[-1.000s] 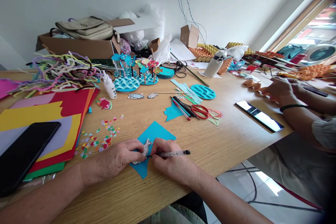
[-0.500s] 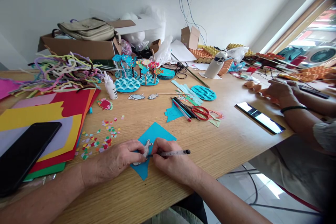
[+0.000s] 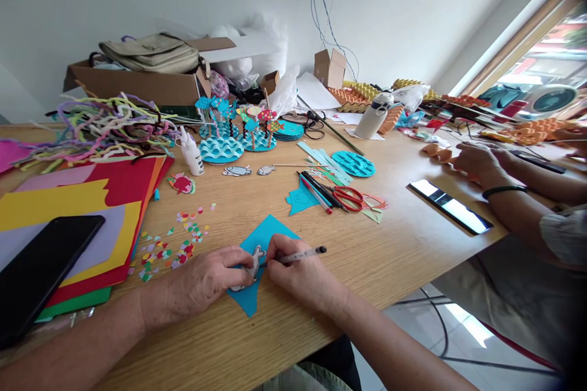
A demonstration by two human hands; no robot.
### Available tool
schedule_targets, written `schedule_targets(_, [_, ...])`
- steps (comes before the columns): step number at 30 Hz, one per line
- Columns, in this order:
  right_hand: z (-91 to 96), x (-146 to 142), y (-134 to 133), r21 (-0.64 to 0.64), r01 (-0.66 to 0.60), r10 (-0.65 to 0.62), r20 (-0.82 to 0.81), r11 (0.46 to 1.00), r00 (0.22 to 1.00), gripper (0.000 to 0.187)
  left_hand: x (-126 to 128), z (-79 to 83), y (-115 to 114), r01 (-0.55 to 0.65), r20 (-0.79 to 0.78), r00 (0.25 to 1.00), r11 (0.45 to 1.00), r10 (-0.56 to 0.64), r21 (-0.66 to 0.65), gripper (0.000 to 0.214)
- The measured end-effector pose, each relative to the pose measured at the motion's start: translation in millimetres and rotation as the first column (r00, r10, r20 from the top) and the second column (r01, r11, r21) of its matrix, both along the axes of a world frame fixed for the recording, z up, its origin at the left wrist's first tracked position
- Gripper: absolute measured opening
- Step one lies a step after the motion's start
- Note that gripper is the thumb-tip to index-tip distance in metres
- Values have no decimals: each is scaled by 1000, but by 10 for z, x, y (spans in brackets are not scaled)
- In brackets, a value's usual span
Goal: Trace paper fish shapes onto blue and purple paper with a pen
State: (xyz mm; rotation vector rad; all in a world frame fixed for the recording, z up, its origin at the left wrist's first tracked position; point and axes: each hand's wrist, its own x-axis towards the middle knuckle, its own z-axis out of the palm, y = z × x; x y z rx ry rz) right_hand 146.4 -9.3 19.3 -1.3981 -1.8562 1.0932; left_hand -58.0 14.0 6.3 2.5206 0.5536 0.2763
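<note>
A piece of blue paper (image 3: 270,227) lies on the table in front of me, with a white paper fish cutout (image 3: 257,256) on top of it. The fingers of my left hand (image 3: 213,275) press the fish down flat and cover part of it. My right hand (image 3: 296,272) is closed around a pen (image 3: 300,255) with a clear barrel and a black end. Its tip meets the blue paper beside the fish's edge, mostly hidden by my fingers.
Red scissors (image 3: 347,198) and several pens (image 3: 316,192) lie beyond my hands. Paper bits (image 3: 183,247), stacked coloured sheets (image 3: 117,220) and a phone (image 3: 50,275) are on the left. A glue bottle (image 3: 191,153) stands behind. Another person's hands (image 3: 481,162) work at the right.
The pen's black end has risen and swung slightly left as my right hand turns a little. My left hand stays on the fish. The whole view has shifted slightly.
</note>
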Motion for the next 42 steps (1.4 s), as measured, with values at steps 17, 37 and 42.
schedule_targets(17, [-28,-8,121,-81,17,-22,-53,997,998,12,1,19,9,21,-25,999,1000,-20,2,28])
schedule_targets(37, [-48,44,77,-96,-11,-4,-159,995,987,11,11,40,12,0,-45,999,1000,0,16,30])
schedule_targets(42, [7,56,43,-64,-64,56,-114,996,992,11,4,18,9,1,-38,999,1000,0,11,29])
